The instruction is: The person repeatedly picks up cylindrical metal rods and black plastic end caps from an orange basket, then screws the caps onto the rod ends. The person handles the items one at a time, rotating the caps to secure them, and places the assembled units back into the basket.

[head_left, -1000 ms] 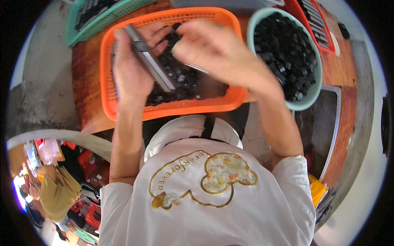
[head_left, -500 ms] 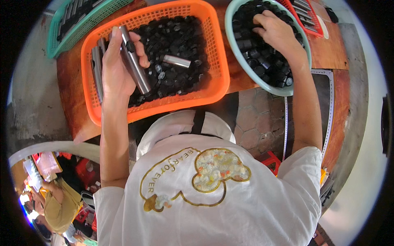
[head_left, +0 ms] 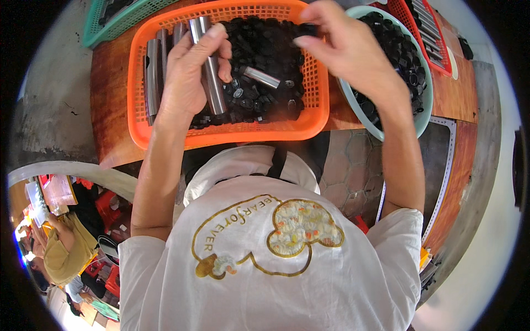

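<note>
My left hand (head_left: 187, 74) is closed around a shiny metal tube (head_left: 215, 91), held tilted over the orange plastic basket (head_left: 265, 134). My right hand (head_left: 356, 58) is above the basket's right side, its thumb and fingers pinching a small black plastic cap (head_left: 308, 30); blur and the dark pile behind make its outline hard to read. Loose small black parts (head_left: 259, 44) fill much of the basket, and a short metal tube (head_left: 261, 77) lies on them. Several longer metal tubes (head_left: 153, 77) lean along the basket's left side.
A pale blue basin (head_left: 424, 120) of black caps (head_left: 406, 49) stands to the right, partly behind my right forearm. Beyond it is a red basket (head_left: 444, 67) of metal tubes. A green basket (head_left: 113, 25) sits at the far left. Other people (head_left: 69, 245) are at lower left.
My right hand has left the basin and moved left to the orange basket, now with a black cap pinched in it. My left hand still holds the metal tube, now more upright.
</note>
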Demonstrator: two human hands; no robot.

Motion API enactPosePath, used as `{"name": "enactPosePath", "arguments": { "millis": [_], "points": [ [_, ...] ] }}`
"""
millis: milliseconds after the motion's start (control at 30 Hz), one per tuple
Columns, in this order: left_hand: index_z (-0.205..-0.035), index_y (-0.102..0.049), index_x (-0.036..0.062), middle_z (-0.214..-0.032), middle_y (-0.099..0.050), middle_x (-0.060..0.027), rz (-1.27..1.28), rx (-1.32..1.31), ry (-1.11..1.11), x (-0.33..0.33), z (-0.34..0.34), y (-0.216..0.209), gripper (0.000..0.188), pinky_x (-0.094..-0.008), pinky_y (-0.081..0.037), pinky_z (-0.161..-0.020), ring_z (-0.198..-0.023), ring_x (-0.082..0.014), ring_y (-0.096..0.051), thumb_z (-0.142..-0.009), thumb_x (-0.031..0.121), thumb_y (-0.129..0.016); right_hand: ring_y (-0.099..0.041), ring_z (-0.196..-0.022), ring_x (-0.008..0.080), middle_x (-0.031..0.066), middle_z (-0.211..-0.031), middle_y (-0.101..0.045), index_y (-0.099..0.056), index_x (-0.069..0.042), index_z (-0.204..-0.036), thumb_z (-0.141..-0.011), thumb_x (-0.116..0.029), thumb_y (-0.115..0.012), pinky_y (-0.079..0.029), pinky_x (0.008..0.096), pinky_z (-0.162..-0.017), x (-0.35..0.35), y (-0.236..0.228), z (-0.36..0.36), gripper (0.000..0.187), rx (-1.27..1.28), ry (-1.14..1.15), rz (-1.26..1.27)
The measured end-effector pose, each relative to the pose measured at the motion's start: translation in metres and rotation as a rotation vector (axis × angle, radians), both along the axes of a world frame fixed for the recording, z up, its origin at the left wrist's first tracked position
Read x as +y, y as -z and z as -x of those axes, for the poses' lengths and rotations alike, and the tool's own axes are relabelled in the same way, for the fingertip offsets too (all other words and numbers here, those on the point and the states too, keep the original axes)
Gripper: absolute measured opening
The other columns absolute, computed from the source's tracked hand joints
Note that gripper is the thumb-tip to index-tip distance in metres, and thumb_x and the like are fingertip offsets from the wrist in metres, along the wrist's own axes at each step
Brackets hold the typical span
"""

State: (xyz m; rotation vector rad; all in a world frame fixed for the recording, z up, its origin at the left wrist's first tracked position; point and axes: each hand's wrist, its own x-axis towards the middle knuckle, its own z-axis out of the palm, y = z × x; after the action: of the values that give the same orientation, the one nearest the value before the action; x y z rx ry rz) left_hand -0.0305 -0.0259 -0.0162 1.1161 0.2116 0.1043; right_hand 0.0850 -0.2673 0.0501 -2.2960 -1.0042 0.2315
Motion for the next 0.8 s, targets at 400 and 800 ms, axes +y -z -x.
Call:
{"name": "enactPosePath", "arguments": {
  "millis": [400, 800],
  "points": [
    [-0.103, -0.067, 0.0003, -0.086, -0.067, -0.0060, 0.045, 0.069, 0.019, -0.006, -0.002, -0.005, 0.015, -0.0254, -0.049, -0.051, -0.057, -0.0112, -0.060, -0.094, 0.012, -0.069, -0.064, -0.106, 0.0430, 0.0216, -0.113, -0.067, -0.055, 0.001, -0.118, -0.089, -0.009, -0.069, -0.052, 0.0478, -0.087, 0.070, 0.014, 0.026, 0.034, -0.239, -0.300, -0.125],
    [-0.110, -0.061, -0.0007, -0.080, -0.065, -0.0092, 0.157, -0.063, 0.095, 0.000, 0.003, -0.007, 0.022, -0.0300, -0.050, -0.058, -0.061, -0.0171, -0.059, -0.093, 0.014, -0.062, -0.066, -0.097, 0.0087, 0.0019, -0.113, -0.071, -0.068, -0.003, -0.125, -0.093, -0.002, -0.074, -0.054, 0.0243, -0.084, 0.065, 0.010, 0.018, 0.032, 0.213, -0.233, -0.436]
  ]
}}
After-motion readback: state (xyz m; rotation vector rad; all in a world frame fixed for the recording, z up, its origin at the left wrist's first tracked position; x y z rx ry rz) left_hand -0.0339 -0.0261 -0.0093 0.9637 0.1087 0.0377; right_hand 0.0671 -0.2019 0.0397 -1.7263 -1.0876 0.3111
